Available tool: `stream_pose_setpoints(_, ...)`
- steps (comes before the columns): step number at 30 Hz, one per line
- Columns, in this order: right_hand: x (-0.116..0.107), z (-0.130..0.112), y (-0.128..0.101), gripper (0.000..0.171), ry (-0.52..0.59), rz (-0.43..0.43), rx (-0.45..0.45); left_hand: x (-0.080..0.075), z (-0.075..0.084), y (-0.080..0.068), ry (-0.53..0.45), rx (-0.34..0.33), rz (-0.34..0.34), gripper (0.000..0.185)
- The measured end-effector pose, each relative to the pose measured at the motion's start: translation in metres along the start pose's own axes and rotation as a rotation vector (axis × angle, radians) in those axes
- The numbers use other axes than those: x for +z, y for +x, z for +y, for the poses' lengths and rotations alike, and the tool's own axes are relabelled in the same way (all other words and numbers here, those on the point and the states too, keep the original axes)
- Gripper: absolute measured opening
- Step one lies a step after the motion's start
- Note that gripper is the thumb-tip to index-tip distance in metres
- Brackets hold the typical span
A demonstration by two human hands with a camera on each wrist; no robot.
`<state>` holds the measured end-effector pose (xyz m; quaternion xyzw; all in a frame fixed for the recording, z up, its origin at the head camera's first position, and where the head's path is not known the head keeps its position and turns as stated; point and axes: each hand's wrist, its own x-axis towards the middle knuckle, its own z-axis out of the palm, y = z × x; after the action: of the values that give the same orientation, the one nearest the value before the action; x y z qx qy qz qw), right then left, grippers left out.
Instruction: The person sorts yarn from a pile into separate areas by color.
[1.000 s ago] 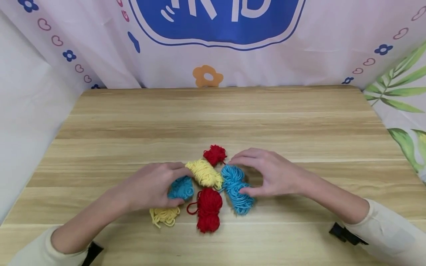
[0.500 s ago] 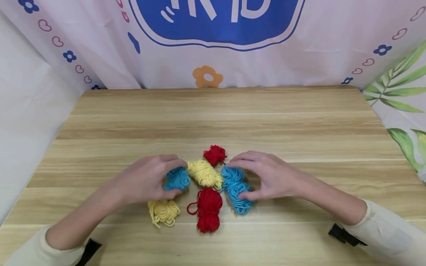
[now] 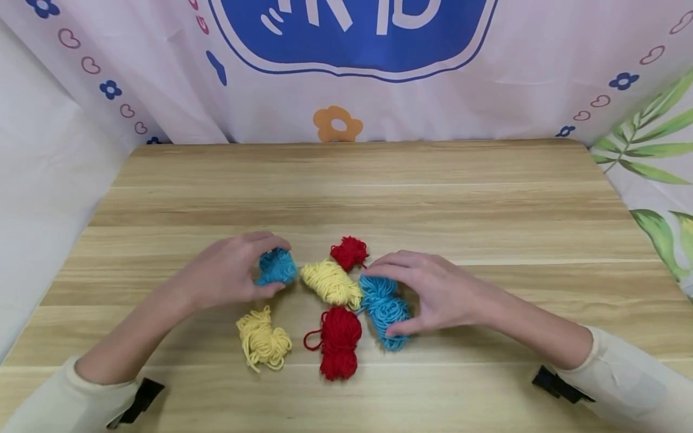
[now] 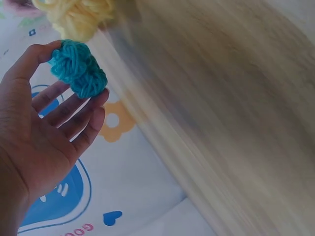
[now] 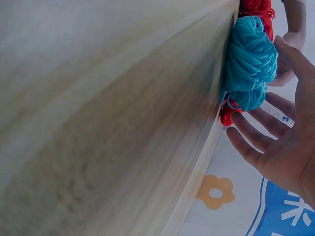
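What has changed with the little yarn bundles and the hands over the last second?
The left hand has lifted the small blue bundle away from the pile, moving it back and to the left, which uncovers the yellow bundle near the front. The right hand has closed a little more over the large blue bundle. The other yellow bundle and both red bundles stayed put.

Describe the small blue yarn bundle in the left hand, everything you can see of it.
The small blue yarn bundle is a compact, lumpy wad of teal strands, loosely wound. The left hand pinches it between thumb and fingertips; the left wrist view shows the pinch plainly. It sits left of the yellow bundle with a gap between. Whether it touches the table cannot be told.
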<state>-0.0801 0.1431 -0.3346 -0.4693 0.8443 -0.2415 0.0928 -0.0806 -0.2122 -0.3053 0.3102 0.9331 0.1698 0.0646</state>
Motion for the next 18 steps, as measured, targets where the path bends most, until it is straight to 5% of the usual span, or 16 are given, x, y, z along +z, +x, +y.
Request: stream_pose_setpoints(18, 0.004, -0.003, -0.003, 0.091, 0.040, 0.000, 0.030, -0.007, -0.043, 0.010, 0.045, -0.141, 0.099, 0.062)
